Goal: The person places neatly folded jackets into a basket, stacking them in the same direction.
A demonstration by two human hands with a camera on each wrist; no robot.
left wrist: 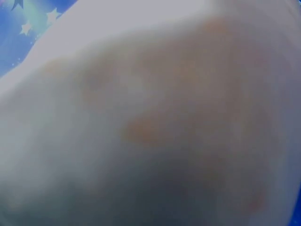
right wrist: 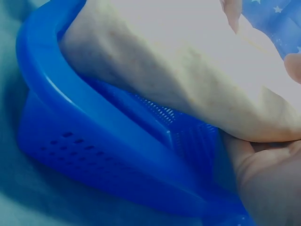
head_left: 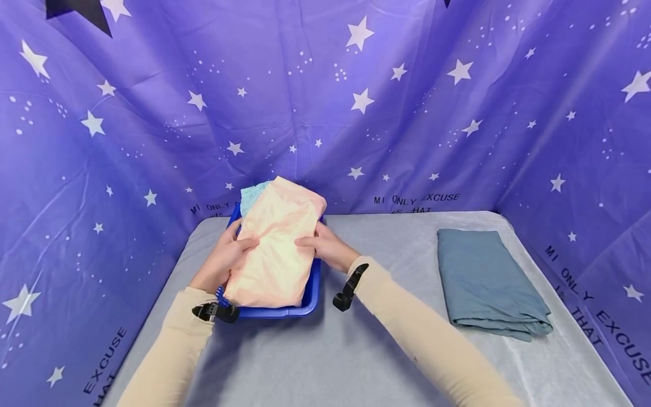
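Observation:
A folded pale pink cloth (head_left: pixel 278 249) lies tilted over the blue plastic basket (head_left: pixel 311 302), covering most of its opening. At the cloth's left edge, my left hand (head_left: pixel 224 257) grips it with the thumb on top. My right hand (head_left: pixel 328 244) pinches the opposite edge, thumb on top and fingers underneath. The right wrist view shows the cloth's underside (right wrist: pixel 178 75) above the basket's perforated inside. A light blue cloth (head_left: pixel 251 196) sticks out behind the pink one at the back left of the basket. The left wrist view is mostly a blurred pale surface.
A folded grey-teal cloth (head_left: pixel 488 282) lies on the right side of the grey-covered table (head_left: pixel 376 350). Purple star-printed curtains (head_left: pixel 325 102) enclose the back and both sides. A black strap with a camera (head_left: pixel 351 287) is on each wrist.

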